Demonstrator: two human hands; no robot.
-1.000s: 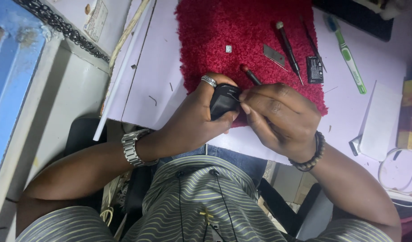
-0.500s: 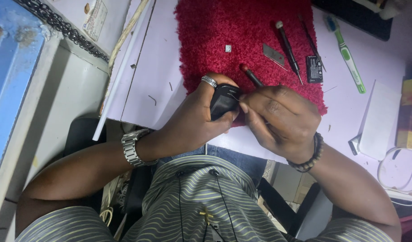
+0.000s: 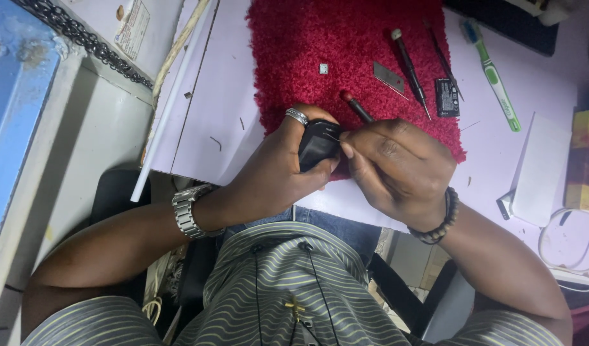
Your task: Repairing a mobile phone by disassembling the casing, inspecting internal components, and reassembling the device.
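Over the pale lilac counter [image 3: 230,115] and shaggy red mat [image 3: 346,45], my left hand [image 3: 275,170] grips a small black plastic device [image 3: 317,144] while my right hand [image 3: 400,170] pinches a thin tool against it.

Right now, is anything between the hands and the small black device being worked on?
Nothing visible. The left hand already grips the small black device, and the right hand touches its edge with a thin tool. The screwdrivers, blade and battery lie apart on the red mat.

black device [image 3: 317,146] mostly covered by left hand [image 3: 278,170], red-handled tool [image 3: 357,106] tip behind right hand [image 3: 403,170], white cable [image 3: 573,247] cropped at edge
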